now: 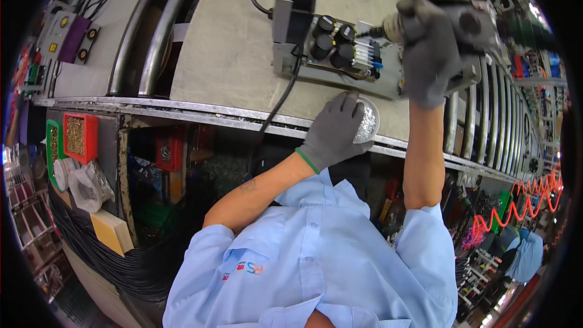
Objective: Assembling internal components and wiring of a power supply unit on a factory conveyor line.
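Gripping a dark power driver [477,27], the grey-gloved right hand [432,48] has its fingers wrapped around the tool up over the worktop [225,54]. And look at that bit, pointing left across the metal-framed unit [388,87], right beside the row of pale fins [363,54]; whether it touches anything, I cannot tell. Just left of the fins sit four black cylinders [323,46], packed close together on the unit.

Down at the near edge, the left hand [333,130], gloved too, curls around a round dish [377,123], fingers at its far side, thumb at the near side. Inside it, a heap of small silvery pieces [367,124]! A black cable [283,102] runs down past the worktop's edge, left of that hand. Over on the left, metal rollers [163,30], and lower down, a red bin [93,146] full of brass-coloured bits.
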Available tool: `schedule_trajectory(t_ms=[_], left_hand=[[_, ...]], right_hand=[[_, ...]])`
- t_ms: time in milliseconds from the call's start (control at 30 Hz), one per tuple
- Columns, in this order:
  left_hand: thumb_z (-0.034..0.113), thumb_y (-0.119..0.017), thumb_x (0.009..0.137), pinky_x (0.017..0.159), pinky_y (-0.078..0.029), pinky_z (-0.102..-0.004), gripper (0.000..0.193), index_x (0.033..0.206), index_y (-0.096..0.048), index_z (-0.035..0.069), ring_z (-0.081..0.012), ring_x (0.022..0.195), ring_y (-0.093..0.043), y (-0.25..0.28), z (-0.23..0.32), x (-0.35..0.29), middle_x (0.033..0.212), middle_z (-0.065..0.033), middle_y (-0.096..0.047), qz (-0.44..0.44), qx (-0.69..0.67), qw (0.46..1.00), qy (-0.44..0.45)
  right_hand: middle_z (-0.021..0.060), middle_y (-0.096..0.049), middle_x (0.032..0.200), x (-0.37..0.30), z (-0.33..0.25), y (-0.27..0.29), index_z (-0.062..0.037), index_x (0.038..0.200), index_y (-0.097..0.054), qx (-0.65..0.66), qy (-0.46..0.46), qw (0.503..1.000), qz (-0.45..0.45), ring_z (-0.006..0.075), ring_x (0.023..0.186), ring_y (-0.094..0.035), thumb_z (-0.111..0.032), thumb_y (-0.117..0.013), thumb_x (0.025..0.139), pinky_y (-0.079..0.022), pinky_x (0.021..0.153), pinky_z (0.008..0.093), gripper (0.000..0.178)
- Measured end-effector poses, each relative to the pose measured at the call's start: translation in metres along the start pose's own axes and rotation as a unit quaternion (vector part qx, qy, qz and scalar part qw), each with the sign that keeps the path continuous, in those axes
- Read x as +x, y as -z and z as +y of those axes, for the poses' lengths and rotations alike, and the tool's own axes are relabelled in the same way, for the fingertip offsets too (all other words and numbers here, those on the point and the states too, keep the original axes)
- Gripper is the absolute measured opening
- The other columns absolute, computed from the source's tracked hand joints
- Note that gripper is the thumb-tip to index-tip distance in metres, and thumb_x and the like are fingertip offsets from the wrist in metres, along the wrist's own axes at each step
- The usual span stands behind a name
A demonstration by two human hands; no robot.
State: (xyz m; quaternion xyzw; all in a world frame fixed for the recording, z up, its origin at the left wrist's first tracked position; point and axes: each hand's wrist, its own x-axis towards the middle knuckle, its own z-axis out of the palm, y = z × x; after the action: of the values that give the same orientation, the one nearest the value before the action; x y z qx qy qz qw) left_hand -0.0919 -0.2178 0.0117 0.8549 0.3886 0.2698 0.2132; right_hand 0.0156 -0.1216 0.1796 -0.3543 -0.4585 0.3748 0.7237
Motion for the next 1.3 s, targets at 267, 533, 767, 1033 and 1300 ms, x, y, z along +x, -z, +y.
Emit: schedule_trajectory(t_ms=[267,533,767,1033,1300], left_hand=[[0.041,-0.084,0.070,0.101,-0.049,-0.0482,0.071,0.122,-0.061,-0.001,-0.0409,0.126,-0.053,0.000,-0.001,0.000,0.137,-0.0226,-0.051,0.032,-0.024,0.999,-0.017],[0.040,-0.085,0.069,0.100,-0.049,-0.0462,0.072,0.123,-0.061,-0.001,-0.0395,0.126,-0.052,-0.001,-0.001,0.001,0.131,-0.0221,-0.052,0.022,-0.018,1.000,-0.007],[0.041,-0.085,0.069,0.099,-0.049,-0.0468,0.073,0.122,-0.061,-0.003,-0.0396,0.126,-0.052,-0.002,-0.001,0.003,0.131,-0.0219,-0.052,0.019,-0.023,1.000,-0.008],[0.042,-0.085,0.069,0.100,-0.048,-0.0469,0.074,0.122,-0.061,-0.004,-0.0398,0.127,-0.051,-0.002,0.000,0.004,0.133,-0.0233,-0.051,0.015,-0.013,1.000,-0.007],[0.042,-0.085,0.070,0.103,-0.046,-0.0491,0.076,0.126,-0.059,-0.002,-0.0414,0.128,-0.051,0.001,0.003,0.004,0.135,-0.0239,-0.050,0.009,-0.001,1.000,-0.005]], right_hand=[[0.0022,-0.062,0.070,0.059,0.071,-0.055,-0.0037,0.085,-0.063,-0.126,0.022,0.992,-0.002,0.0084,0.059,-0.056,-0.001,-0.064,0.082,-0.045,0.050,0.0253,0.004],[-0.0030,-0.059,0.071,0.066,0.123,-0.036,-0.0054,0.081,-0.065,-0.033,0.100,0.991,-0.085,0.0070,0.064,-0.054,-0.002,-0.068,0.080,-0.044,0.056,0.0256,0.005],[-0.0037,-0.060,0.073,0.064,0.122,-0.040,-0.0061,0.084,-0.065,-0.131,0.075,0.988,-0.034,0.0066,0.064,-0.055,-0.004,-0.071,0.080,-0.044,0.056,0.0253,0.007],[-0.0041,-0.059,0.073,0.064,0.132,-0.039,-0.0060,0.083,-0.064,-0.095,0.050,0.994,-0.026,0.0071,0.065,-0.056,-0.004,-0.071,0.079,-0.046,0.058,0.0258,0.008],[-0.0050,-0.058,0.072,0.075,0.104,-0.046,-0.0064,0.079,-0.063,-0.107,0.109,0.987,-0.039,0.0067,0.066,-0.054,-0.004,-0.071,0.079,-0.044,0.059,0.0264,0.008]])
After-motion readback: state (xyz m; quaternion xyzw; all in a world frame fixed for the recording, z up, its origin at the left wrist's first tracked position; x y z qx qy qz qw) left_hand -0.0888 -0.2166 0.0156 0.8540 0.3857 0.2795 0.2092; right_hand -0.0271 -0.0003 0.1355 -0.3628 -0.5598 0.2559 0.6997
